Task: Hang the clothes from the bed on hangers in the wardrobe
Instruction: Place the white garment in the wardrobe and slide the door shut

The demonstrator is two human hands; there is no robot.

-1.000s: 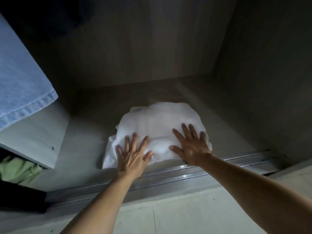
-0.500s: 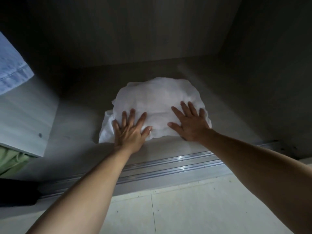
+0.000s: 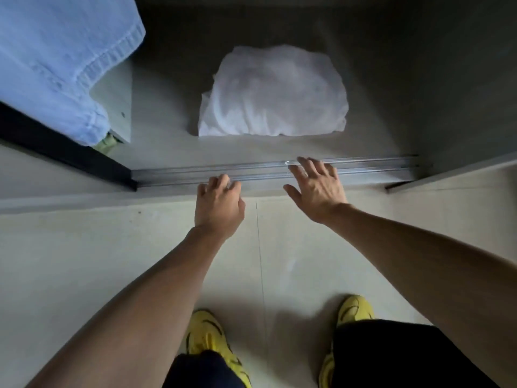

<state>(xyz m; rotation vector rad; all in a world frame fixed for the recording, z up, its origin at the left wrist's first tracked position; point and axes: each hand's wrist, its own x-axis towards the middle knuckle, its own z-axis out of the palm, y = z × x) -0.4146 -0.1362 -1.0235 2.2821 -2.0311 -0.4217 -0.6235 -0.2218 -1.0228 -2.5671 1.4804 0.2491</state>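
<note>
Folded white garment (image 3: 272, 92) on the wardrobe floor (image 3: 165, 144) at 12 o'clock, untouched.
Left hand (image 3: 219, 208) loosely curled, right hand (image 3: 316, 189) splayed, both empty at the sliding-door track (image 3: 369, 166); blue denim garment (image 3: 56, 57) at 10 o'clock.

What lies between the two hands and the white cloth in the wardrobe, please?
In the head view: the metal door track, then a bare strip of wardrobe floor before the white cloth.

Person is wearing bright yellow trainers w/ thin black line markings: L shoe (image 3: 208, 336) and R shoe (image 3: 354, 309). Dark legwear (image 3: 391, 357), approx black and looking navy on the L leg, is covering both legs above them. Forearms (image 3: 156, 289) are showing bare right down to L hand (image 3: 219, 210) & R hand (image 3: 314, 189).
</note>
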